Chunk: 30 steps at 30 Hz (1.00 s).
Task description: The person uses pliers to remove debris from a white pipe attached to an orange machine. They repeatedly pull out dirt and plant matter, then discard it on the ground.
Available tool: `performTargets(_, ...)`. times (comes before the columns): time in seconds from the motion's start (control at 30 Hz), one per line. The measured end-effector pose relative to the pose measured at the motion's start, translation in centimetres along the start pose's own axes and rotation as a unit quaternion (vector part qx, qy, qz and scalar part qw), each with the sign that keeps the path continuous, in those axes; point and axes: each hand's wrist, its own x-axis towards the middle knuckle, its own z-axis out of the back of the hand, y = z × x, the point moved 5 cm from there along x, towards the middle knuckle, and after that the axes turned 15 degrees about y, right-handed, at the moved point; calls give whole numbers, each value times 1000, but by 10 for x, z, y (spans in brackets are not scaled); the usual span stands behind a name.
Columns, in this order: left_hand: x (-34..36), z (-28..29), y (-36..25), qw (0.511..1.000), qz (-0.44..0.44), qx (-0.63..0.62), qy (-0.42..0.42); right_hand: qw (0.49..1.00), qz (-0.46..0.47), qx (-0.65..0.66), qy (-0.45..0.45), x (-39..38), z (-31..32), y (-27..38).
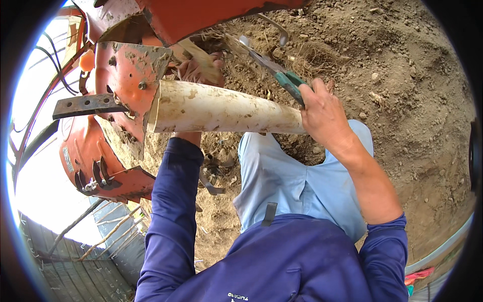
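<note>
My right hand (324,113) is closed round the green handles of metal-bladed shears (288,80), which point up and to the left. The right end of a muddy whitish pipe (221,105) meets this hand; I cannot tell whether the hand also grips it. The pipe crosses over my left wrist, its other end against an orange metal plate (123,85). Beyond the pipe, my left hand (201,70) is partly hidden and blurred, its fingers bent round something tan that I cannot make out. Dry fibrous strands (226,43) trail beside it toward the shears' tips.
A mud-caked orange machine (201,17) stands at the upper left, with a drilled metal bar (90,105) jutting out. Curved metal tines (210,186) stick out near my left forearm. Loose soil (402,100) with roots (312,60) spreads right. My knees are beneath the pipe.
</note>
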Motion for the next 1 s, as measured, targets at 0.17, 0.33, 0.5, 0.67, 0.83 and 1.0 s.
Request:
performTargets(0.17,-8,-7,2,999,-20,-24,-21,997,-42,59,36,-7,-7,1)
performTargets(0.33,-6,-11,10,995,-52,-21,-87,992,-44,102,66,-26,13,12)
performTargets(0.5,-7,-3,8,997,-14,-45,-64,989,-26,119,83,-40,29,17)
performTargets(0.67,-10,-1,8,999,7,-47,-10,993,-38,93,67,-87,51,24)
performTargets(0.83,-2,-1,11,996,-9,-52,-75,974,-100,175,105,-139,54,17)
performTargets(1.0,-9,4,12,992,-12,-67,-102,935,-145,286,151,-171,19,23)
